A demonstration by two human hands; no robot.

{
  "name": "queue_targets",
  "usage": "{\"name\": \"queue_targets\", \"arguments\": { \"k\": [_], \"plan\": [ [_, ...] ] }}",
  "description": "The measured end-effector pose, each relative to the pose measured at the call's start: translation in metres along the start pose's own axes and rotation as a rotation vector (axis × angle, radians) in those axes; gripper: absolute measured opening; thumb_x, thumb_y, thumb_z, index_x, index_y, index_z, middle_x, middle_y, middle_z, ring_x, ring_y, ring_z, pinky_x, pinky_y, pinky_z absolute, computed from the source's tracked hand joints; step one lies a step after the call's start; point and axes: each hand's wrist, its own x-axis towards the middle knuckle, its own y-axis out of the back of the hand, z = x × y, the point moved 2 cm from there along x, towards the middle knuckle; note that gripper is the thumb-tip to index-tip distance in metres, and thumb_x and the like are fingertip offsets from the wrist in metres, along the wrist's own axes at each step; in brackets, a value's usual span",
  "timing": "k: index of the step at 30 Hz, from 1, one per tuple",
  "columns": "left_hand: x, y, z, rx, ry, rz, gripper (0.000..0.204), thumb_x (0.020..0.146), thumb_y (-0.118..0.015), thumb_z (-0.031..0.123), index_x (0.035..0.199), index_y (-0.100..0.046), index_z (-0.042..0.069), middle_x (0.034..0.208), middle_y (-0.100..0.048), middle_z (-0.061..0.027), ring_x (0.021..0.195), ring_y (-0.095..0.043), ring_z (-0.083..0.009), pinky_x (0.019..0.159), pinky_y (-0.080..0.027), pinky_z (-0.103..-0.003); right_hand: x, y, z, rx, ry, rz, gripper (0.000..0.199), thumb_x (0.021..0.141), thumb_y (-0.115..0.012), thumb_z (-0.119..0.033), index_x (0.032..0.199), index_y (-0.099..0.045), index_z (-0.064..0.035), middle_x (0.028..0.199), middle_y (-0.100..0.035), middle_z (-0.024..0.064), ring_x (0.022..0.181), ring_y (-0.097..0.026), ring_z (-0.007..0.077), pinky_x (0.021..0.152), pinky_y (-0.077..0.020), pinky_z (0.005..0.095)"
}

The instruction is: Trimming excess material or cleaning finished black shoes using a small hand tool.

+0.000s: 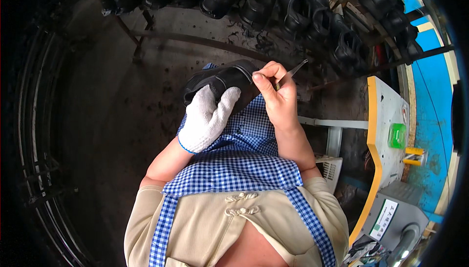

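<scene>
My left hand (pixel 207 115), in a white knitted glove, grips a black shoe (pixel 220 79) above my lap, its thumb and fingers pressed against the shoe's near side. Bare and half curled, my right hand (pixel 279 93) is at the shoe's right end. Its thumb and forefinger are pinched together beside the shoe's edge; whether anything thin is between them I cannot make out. A slim metal tool with a narrow tip (pixel 298 67) sticks out of this hand to the upper right. The rest of it is hidden, so its exact kind does not show.
Several black shoes (pixel 259 3) line a metal rack (pixel 195 40) ahead, curving round to the right. At my right stands a white table with a yellow edge (pixel 372 120), bearing a green container (pixel 397 135) and a grey machine (pixel 398 208). Dark scraps lie on the floor.
</scene>
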Motion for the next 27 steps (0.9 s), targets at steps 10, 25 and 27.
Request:
{"name": "queue_targets", "arguments": {
  "k": [10,25,27],
  "plan": [
    [0.004,-0.005,-0.012,-1.077,0.503,-0.034,0.034,0.096,-0.055,0.028,0.119,-0.057,0.004,0.104,-0.062,-0.0047,0.094,-0.06,-0.0143,0.08,-0.05,-0.027,0.009,0.0,-0.014,-0.35,0.454,-0.089,0.013,0.085,-0.069,-0.002,0.092,-0.059,-0.0054,0.082,-0.058,0.0069,0.063,-0.056,0.0144,0.053,-0.0432,0.0237],
    [0.008,0.01,-0.011,-0.053,0.06,0.201,0.052,0.082,-0.063,-0.008,0.13,-0.053,0.009,0.108,-0.065,-0.0177,0.091,-0.067,-0.032,0.076,-0.054,-0.038,-0.033,-0.004,0.017,0.204,-0.48,-0.123,0.032,0.104,-0.043,-0.027,0.122,-0.053,-0.0035,0.063,-0.051,-0.0007,0.05,-0.047,0.0054,0.043,-0.0335,0.0194],
    [-0.001,0.017,-0.019,0.47,-0.237,0.198,0.072,0.066,-0.062,-0.015,0.133,-0.051,0.01,0.112,-0.062,-0.0227,0.102,-0.061,-0.0414,0.083,-0.052,-0.04,-0.04,-0.004,0.02,-0.258,-0.287,-0.247,0.041,0.104,-0.042,-0.033,0.132,-0.048,-0.0033,0.059,-0.05,0.0008,0.049,-0.051,0.0093,0.043,-0.0363,0.0239]
  ]
}}
